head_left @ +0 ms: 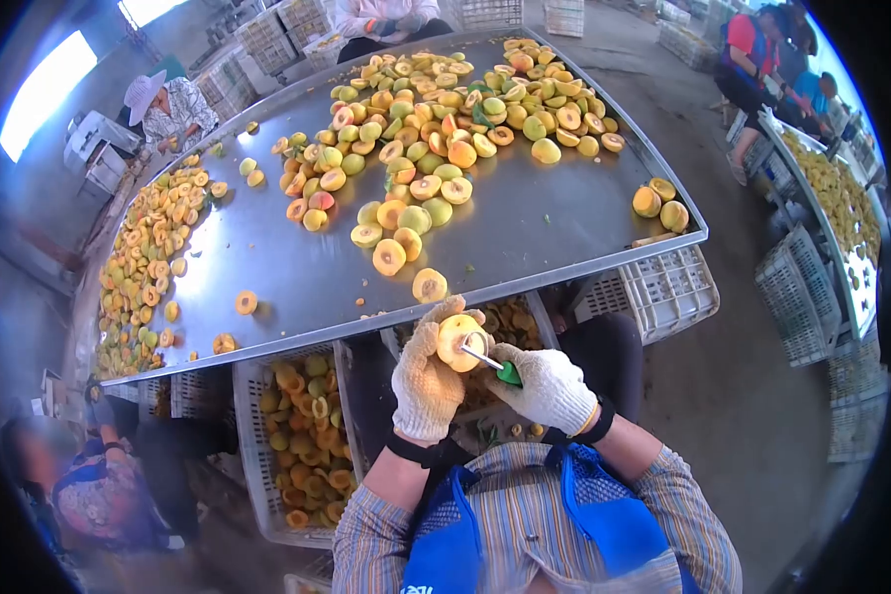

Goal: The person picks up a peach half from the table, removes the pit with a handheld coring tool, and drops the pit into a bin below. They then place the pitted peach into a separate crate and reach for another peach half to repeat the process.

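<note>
Pitting step: left hand [426, 381] clasped peach half [456, 340]; right hand [547, 388] gripped corer [492, 363], tip in pit; scoop needed next.

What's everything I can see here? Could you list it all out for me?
peach halves: too many to count, yellow, orange and green, heaped on the table
metal table: one, grey, ahead of the person
crates: several, white, under and around the table, some holding peach halves
other people: several, seated around the tables
second table: one, far right, loaded with fruit
peach half: one, yellow, in the left hand
pitting tool: one, metal with green handle, in the right hand
left hand: white glove
right hand: white glove
</note>
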`<action>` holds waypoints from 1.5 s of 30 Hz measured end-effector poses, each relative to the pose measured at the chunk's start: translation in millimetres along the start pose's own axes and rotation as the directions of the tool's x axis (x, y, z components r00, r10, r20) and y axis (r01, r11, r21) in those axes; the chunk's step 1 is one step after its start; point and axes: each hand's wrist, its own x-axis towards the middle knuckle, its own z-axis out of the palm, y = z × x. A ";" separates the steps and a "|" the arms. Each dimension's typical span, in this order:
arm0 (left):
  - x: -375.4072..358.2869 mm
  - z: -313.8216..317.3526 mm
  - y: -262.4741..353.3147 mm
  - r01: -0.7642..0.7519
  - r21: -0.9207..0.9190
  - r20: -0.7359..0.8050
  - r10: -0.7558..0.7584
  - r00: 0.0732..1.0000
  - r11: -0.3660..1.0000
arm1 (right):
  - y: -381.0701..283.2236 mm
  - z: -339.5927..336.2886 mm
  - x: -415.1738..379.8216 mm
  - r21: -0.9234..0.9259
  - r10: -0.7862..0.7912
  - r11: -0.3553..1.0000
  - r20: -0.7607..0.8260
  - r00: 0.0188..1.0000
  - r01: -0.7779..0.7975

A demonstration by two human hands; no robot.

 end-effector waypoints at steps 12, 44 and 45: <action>-14.9 16.2 -16.4 -0.028 -0.090 -0.050 0.024 0.998 0.996 | 11.3 12.9 -8.4 -0.087 -0.023 0.996 0.010 1.000 0.024; -7.8 19.2 -17.2 0.085 0.086 -0.022 -0.084 0.996 0.993 | 44.5 53.9 -11.0 0.278 -0.345 0.915 0.167 0.924 0.291; -7.6 26.0 -13.5 0.136 0.215 -0.127 -0.110 0.986 0.967 | 45.8 46.3 -7.6 0.125 -0.261 0.963 0.234 0.937 0.237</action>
